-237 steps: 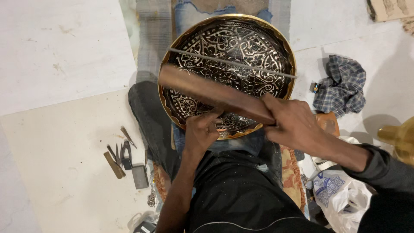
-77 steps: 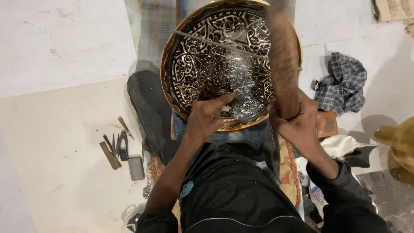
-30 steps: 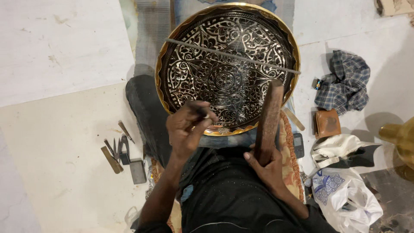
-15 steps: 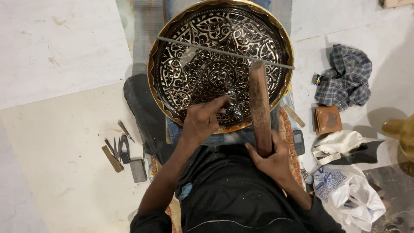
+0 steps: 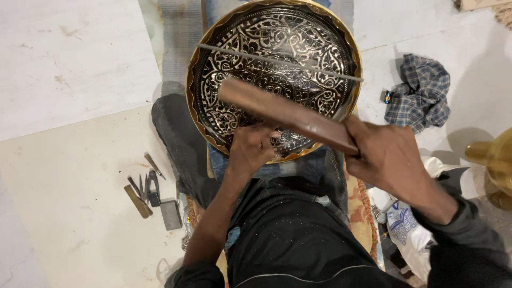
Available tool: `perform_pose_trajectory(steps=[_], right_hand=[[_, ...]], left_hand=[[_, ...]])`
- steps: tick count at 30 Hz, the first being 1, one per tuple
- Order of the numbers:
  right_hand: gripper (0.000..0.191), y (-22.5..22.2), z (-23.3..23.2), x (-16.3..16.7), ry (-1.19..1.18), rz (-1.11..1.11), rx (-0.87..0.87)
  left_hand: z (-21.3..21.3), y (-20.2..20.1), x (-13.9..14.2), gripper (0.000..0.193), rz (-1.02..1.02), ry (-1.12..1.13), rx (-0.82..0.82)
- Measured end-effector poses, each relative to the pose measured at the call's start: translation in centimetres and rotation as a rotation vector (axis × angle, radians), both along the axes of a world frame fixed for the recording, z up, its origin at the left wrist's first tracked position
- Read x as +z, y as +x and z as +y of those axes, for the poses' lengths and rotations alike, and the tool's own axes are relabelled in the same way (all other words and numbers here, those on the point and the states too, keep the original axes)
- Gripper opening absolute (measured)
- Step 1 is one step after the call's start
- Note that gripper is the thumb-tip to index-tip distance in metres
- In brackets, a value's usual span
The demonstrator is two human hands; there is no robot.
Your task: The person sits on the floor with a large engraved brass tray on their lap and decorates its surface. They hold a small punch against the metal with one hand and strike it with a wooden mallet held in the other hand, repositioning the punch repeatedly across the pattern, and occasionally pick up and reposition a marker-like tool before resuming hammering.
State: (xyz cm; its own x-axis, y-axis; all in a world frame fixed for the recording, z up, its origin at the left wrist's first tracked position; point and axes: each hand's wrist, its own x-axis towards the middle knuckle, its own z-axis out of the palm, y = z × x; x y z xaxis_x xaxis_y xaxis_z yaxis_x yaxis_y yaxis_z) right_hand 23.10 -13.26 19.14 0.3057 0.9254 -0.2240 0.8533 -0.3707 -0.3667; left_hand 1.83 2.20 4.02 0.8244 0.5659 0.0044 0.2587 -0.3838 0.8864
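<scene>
A large round brass plate (image 5: 213,58) with dark engraved scrollwork rests on my lap, a thin metal rod (image 5: 250,55) lying across its upper half. My left hand (image 5: 252,150) sits on the plate's lower part, fingers pinched together on a small tool that I can barely see. My right hand (image 5: 385,157) grips one end of a flat brown wooden bar (image 5: 282,113), which is raised over the plate and slants up to the left.
Several small metal tools and a grey block (image 5: 152,193) lie on the floor at the left. A checked cloth (image 5: 420,90) lies at the right, a brass vessel (image 5: 495,160) at the right edge, white bags (image 5: 404,224) beside my right leg.
The wooden bar has swung from standing upright at the right of the plate to slanting across it, above my left hand. The left hand stays on the plate's lower part.
</scene>
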Motion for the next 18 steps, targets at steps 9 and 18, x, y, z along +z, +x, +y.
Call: perform_pose_trajectory(steps=[9, 18], right_hand=[[0.045, -0.1, 1.1, -0.2, 0.013, 0.043, 0.018], [0.040, -0.4, 1.4, -0.5, 0.087, 0.165, -0.020]], left_hand=[[-0.4, 0.3, -1.2, 0.061, -0.209, -0.089, 0.043], [-0.2, -0.3, -1.2, 0.049, -0.345, 0.099, 0.048]])
